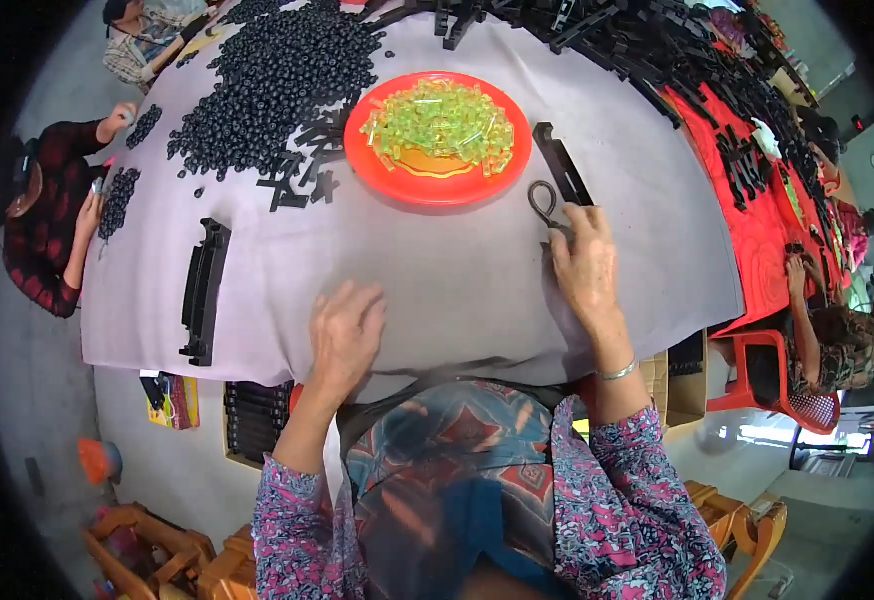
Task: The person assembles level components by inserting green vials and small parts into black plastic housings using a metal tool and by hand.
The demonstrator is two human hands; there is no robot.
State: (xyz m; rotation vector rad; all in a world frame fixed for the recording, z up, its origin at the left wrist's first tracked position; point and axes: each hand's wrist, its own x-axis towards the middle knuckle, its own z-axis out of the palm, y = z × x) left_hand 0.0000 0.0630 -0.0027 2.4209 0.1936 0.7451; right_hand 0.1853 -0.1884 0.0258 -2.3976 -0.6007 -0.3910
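Observation:
On the cloth-covered table, my left hand [345,335] hovers near the front edge. It is slightly blurred, fingers loosely bent and apart, with nothing seen in it. My right hand [587,262] reaches forward, its fingers parted and lightly curved. Its fingertips come to the near end of a long black plastic strip [564,168]. Close by the thumb lies a dark looped handle [542,198], perhaps of scissors; the rest is hidden by the hand. Straight ahead, a red plate [357,165] holds a heap of yellow-green translucent tubes [442,125].
Another long black part [203,292] lies at the left. Farther back are a pile of small black rounds [277,85], short black pieces [302,170] and many long black strips [637,60]. People sit at both sides. A red chair [772,375] stands at the right.

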